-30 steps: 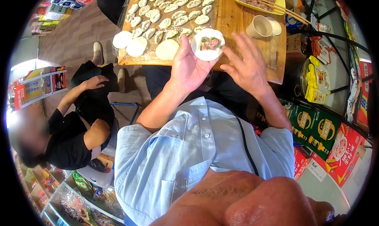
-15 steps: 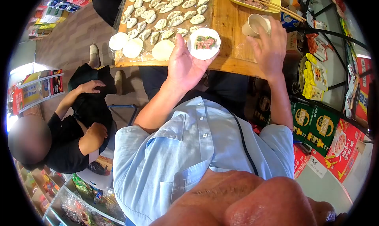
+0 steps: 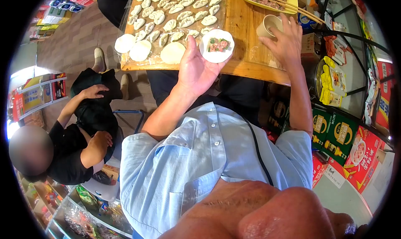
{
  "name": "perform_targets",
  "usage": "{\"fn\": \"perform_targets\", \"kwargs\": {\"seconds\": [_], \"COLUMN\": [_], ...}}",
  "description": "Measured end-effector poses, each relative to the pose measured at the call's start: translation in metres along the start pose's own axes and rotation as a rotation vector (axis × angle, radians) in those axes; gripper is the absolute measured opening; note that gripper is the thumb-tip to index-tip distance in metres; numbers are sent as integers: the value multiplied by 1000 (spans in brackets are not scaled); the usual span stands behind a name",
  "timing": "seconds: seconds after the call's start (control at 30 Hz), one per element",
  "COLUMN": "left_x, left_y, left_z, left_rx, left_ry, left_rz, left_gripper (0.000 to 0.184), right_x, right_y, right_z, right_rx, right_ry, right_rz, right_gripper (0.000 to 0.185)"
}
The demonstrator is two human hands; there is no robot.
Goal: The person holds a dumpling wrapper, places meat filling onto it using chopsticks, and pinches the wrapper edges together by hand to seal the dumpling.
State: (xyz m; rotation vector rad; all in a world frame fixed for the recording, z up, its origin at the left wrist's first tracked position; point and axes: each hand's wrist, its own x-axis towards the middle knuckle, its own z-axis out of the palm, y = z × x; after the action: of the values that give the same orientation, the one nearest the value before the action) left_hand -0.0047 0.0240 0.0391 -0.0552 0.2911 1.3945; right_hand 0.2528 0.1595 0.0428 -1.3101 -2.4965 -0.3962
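My left hand (image 3: 196, 72) is palm up with a round dumpling wrapper (image 3: 204, 54) resting on its fingers. A small mound of pink and green meat filling (image 3: 219, 44) lies in the middle of the wrapper. At the right, my right hand (image 3: 287, 42) is at a paper cup (image 3: 263, 29), its fingers apart and bent over the cup's right side, its thumb beside the near side. Whether a fingertip dips inside is hard to see. Bare wrappers (image 3: 172, 53) lie along the table's near edge, left of my left hand. Beyond them sit rows of folded dumplings (image 3: 170, 25).
A yellow tray (image 3: 293, 1) of meat filling, with chopsticks (image 3: 307, 14) across its rim, stands at the back of the wooden table (image 3: 244, 55). Shelves with packages (image 3: 332, 82) flank the right side. A seated person (image 3: 90, 126) is at my left.
My right hand has shifted slightly, its fingers drawing toward the right side of the cup. My left hand holds the filled wrapper almost unmoved.
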Motion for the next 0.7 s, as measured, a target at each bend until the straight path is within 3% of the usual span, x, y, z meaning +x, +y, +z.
{"fn": "perform_targets", "kwargs": {"seconds": [0.3, 0.7], "left_x": [2, 2], "left_y": [2, -2], "left_z": [-4, 1], "left_rx": [4, 34], "left_ry": [-31, -49], "left_rz": [4, 11], "left_gripper": [72, 77], "right_x": [-7, -32], "right_y": [-15, -122], "right_z": [-26, -55], "right_rx": [64, 470], "right_ry": [93, 167], "right_rz": [19, -239], "right_gripper": [46, 51]}}
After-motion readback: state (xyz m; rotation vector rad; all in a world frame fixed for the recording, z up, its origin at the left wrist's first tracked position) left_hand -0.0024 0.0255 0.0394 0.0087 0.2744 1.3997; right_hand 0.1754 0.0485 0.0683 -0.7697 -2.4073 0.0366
